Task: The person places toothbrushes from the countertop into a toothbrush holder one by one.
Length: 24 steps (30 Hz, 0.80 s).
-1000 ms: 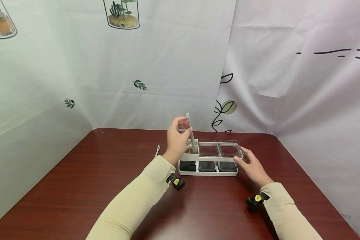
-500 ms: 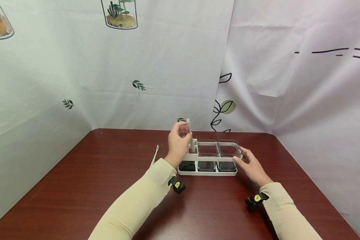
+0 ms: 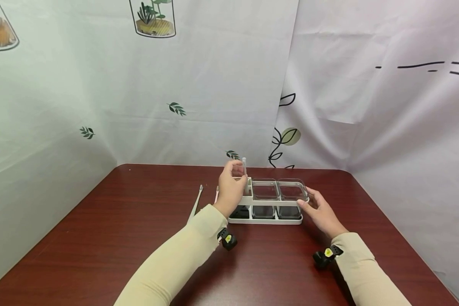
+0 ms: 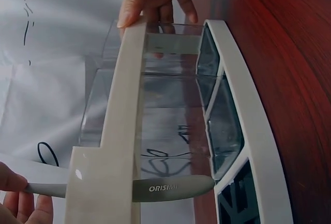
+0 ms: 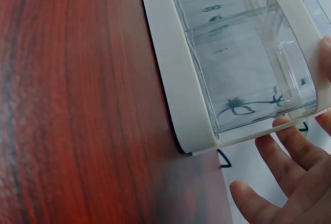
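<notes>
My left hand pinches a grey toothbrush near its head, with the thumb and fingers on the thin neck. The brush passes head-up through a slot in the upper frame of a white toothbrush holder. Its handle, printed with lettering, reaches down to right above the dark base tray. At the holder's other end, my right hand grips the upper frame, thumb in front and fingers behind the corner. Two clear cups hang in the frame between my hands.
Left of the holder, a pale toothbrush lies on the dark red wooden table. Another brush's pinkish head shows beside my left wrist, the rest hidden. A white printed curtain hangs behind the table.
My left hand has moved down and slightly right, lowering the toothbrush further through the slot. A second brush on the table has come into view beside the wrist. My right hand keeps its grip.
</notes>
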Motion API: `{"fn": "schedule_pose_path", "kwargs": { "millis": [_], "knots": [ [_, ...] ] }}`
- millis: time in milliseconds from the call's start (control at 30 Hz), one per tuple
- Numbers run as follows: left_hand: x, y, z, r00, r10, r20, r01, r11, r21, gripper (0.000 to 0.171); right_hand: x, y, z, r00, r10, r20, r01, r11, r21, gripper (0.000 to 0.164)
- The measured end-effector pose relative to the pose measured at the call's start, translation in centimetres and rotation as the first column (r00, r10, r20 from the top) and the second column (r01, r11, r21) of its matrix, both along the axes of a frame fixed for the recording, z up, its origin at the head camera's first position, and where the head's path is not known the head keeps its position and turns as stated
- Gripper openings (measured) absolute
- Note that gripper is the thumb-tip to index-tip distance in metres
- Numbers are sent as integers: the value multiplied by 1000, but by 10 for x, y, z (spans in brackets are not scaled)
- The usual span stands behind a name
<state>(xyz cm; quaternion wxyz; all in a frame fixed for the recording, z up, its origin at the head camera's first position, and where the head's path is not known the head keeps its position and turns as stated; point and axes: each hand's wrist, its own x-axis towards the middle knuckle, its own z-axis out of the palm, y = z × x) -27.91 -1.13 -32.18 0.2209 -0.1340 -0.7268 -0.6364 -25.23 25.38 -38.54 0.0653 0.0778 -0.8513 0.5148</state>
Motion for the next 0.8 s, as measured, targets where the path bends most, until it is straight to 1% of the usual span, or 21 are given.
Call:
{"fn": "schedule_pose_path", "kwargs": {
  "millis": [167, 267, 533, 800],
  "knots": [
    [-1, 1, -4, 1000, 5, -4, -5, 998, -58, 32, 1, 0, 0, 1000, 1, -12, -1, 1000, 12, 66],
    [-2, 2, -6, 1000, 6, 11, -5, 996, -84, 31, 1, 0, 0, 1000, 0, -18, 0, 1000, 18, 66],
    [-1, 6, -7, 1000, 12, 22, -9, 993, -121, 28, 1, 0, 0, 1000, 5, -19, -4, 1000, 14, 65],
    [-2, 8, -7, 999, 11, 50, -3, 988, -154, 28, 1, 0, 0, 1000, 3, -24, -2, 1000, 14, 65]
  ]
}}
